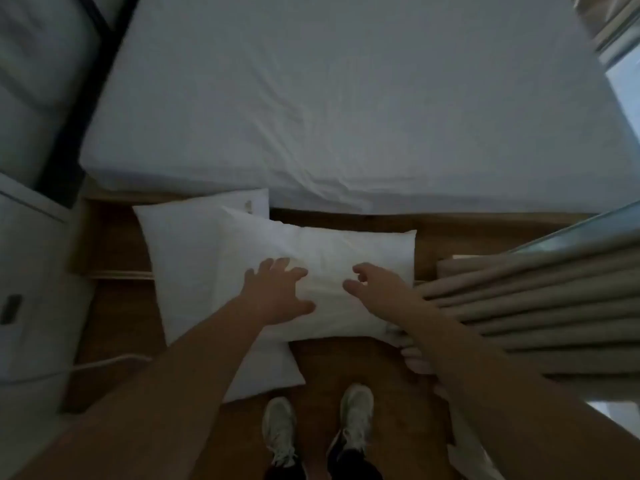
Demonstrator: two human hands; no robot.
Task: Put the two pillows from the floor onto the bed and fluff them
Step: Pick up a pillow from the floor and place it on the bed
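Observation:
Two white pillows lie on the wooden floor beside the bed, which has a bare white sheet. The upper pillow lies crosswise over the lower pillow, which points toward the bed's edge. My left hand hovers over the near left part of the upper pillow with fingers spread, holding nothing. Over the same pillow's near right part is my right hand, fingers apart and curled, also holding nothing. Whether either hand touches the fabric I cannot tell.
Beige curtain folds hang close on the right, against my right forearm. A white cabinet stands at left with a white cable on the floor. My two shoes stand just behind the pillows.

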